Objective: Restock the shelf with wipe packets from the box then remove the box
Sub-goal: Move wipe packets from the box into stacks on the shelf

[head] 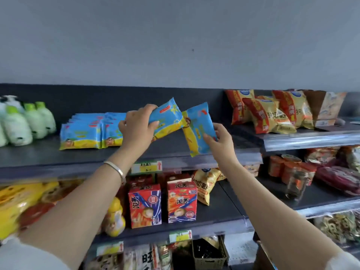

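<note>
Just about at the centre of the frame, a person holds two blue-and-yellow wipe packets above the dark top shelf (pixel 48 158). The left hand (pixel 136 125) has fingers and thumb curled round one end of the upper packet (pixel 169 115), which slants up to the right. The right hand (pixel 220 142) pinches the lower packet (pixel 199 125) near its bottom corner, thumb on the face, the other fingers hidden behind it. The two packets meet at their edges; whether they touch or merely overlap cannot be told. Left of centre, stocked packets (pixel 85 131) lie in overlapping rows on the shelf, near green bottles (pixel 29 121) at the left edge. The packets look light, soft and pliant, their film likely slick, so a grip across the body or a firm pinch at an end seam should serve. The box is out of frame. Lettering is blurred, the rows cannot be counted, and the lower left of the frame is smeared.
</note>
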The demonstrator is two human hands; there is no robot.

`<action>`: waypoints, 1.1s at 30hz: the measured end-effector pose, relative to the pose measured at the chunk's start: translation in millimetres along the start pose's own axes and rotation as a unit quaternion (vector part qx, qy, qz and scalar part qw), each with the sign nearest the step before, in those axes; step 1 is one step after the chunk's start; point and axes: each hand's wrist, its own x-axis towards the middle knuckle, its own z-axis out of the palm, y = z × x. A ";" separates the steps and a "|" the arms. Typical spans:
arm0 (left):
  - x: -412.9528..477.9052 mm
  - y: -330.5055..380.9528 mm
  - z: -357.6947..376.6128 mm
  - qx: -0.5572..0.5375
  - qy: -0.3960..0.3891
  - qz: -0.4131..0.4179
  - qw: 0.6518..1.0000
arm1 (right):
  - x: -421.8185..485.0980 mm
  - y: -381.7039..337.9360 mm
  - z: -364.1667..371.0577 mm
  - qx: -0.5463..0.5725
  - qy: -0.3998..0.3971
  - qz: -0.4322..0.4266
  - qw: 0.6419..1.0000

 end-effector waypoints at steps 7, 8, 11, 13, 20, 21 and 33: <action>27.9 -161.4 -70.2 0.094 -0.052 -0.051 0.993 | 36.2 -35.7 147.1 -0.290 -0.090 -0.101 0.948; 30.3 -180.4 -76.3 0.115 -0.074 -0.058 0.989 | 37.8 -39.5 161.9 -0.324 -0.102 -0.115 0.933; 36.5 -225.0 -84.7 0.180 -0.139 -0.056 0.972 | 40.1 -43.6 197.3 -0.382 -0.149 -0.121 0.904; 39.9 -244.9 -82.8 0.205 -0.166 -0.048 0.964 | 44.1 -43.5 215.5 -0.422 -0.180 -0.117 0.881; 52.9 -276.7 -64.9 0.214 -0.186 -0.009 0.959 | 72.8 -42.9 249.1 -0.501 -0.236 -0.111 0.825; 54.3 -279.0 -62.9 0.213 -0.187 -0.003 0.959 | 74.1 -41.4 251.5 -0.501 -0.228 -0.114 0.827; 55.7 -298.0 -39.1 0.257 -0.186 0.118 0.941 | 62.5 -18.3 258.2 -0.502 -0.191 -0.167 0.827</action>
